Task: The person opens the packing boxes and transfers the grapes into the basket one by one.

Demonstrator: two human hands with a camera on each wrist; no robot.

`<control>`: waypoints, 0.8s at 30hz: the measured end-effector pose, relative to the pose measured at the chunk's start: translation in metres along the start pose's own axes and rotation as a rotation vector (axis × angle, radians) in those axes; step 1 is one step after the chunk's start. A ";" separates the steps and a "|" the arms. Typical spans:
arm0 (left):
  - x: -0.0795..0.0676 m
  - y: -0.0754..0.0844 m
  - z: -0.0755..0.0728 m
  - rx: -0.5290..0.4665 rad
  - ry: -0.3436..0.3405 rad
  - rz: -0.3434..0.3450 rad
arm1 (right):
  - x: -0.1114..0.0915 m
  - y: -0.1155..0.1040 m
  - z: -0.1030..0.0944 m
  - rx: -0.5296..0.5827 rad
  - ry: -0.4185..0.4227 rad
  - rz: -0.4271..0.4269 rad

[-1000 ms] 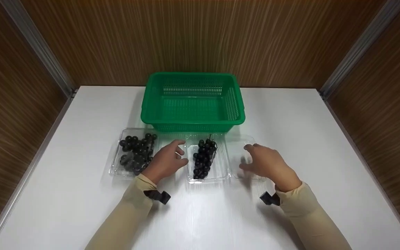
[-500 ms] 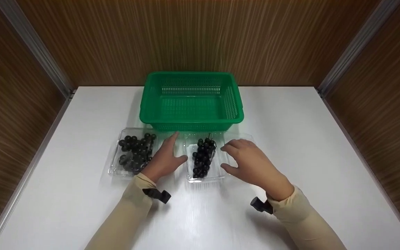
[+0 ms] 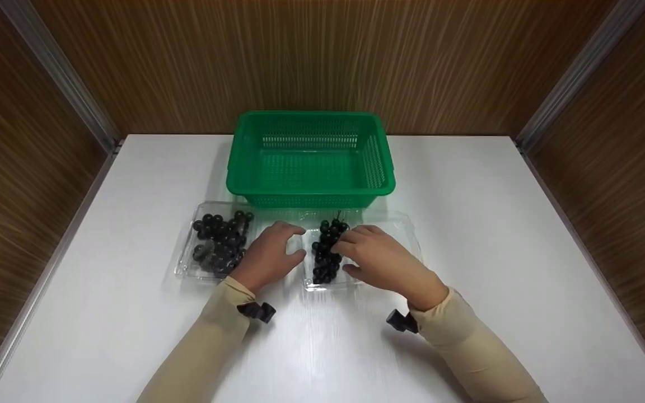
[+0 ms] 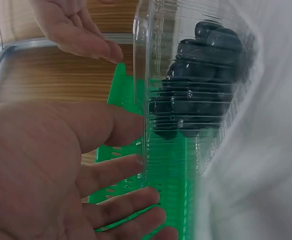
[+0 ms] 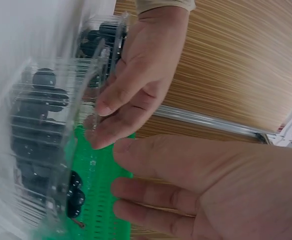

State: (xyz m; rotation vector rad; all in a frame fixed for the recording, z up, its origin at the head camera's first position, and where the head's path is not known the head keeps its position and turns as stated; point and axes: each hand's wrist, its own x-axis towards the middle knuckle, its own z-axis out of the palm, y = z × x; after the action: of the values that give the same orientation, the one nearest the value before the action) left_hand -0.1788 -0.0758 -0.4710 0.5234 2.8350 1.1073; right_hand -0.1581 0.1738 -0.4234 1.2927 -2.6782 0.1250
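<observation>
A bunch of dark grapes lies in the middle clear plastic container, whose transparent lid is folded out flat to the right. My right hand reaches over the bunch from the right, fingertips over the grapes and thumb spread apart from them; contact is unclear. My left hand is at the container's left edge, fingers relaxed and thumb apart. In the left wrist view its fingertips are close to the clear wall. Neither hand grips anything that I can see.
Beside the left forearm sits a second clear container with more dark grapes, partly hidden by the left hand. Behind both containers stands a green perforated basket. Wood-grain panels surround the white table at the back and sides.
My right hand has moved left from above the lid to over the grapes. The left hand's index finger straightened, then bent again near the container's edge.
</observation>
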 end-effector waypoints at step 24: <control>0.004 -0.002 0.001 -0.271 -0.029 -0.157 | 0.016 0.015 0.039 -0.002 -0.068 0.127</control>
State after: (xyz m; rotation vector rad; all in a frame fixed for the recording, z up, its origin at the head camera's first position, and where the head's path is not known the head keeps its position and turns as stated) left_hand -0.1829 -0.0759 -0.4728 0.2884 2.5884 1.4066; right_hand -0.1834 0.1651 -0.4587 1.1458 -2.8169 0.0954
